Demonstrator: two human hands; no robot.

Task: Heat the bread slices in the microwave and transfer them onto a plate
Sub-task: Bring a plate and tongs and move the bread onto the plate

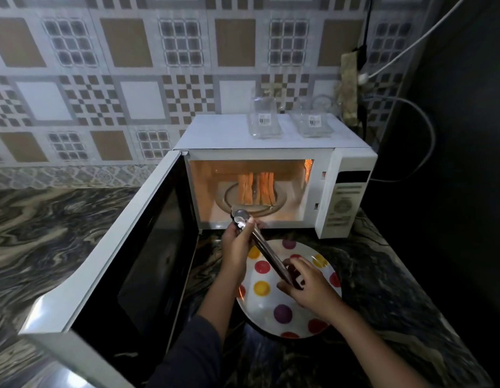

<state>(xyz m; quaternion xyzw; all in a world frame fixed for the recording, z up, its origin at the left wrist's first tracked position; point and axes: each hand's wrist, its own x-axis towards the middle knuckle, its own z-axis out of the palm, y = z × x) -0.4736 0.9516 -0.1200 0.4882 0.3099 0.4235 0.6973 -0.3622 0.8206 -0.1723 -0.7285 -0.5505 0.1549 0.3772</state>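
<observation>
while bread slices (256, 189) stand in the open microwave (346, 175), both hands, left hand (237, 242) and right hand (307, 284), grip metal tongs (268, 253) above the dotted plate (271, 312).

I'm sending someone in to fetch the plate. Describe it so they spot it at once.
Find the white microwave with its door swung open on the marbled counter. The plate lies on the counter right in front of it, under the two hands holding tongs. It is round and white with red, yellow and purple dots, unlike the clear glass dishes on top of the microwave.
</observation>
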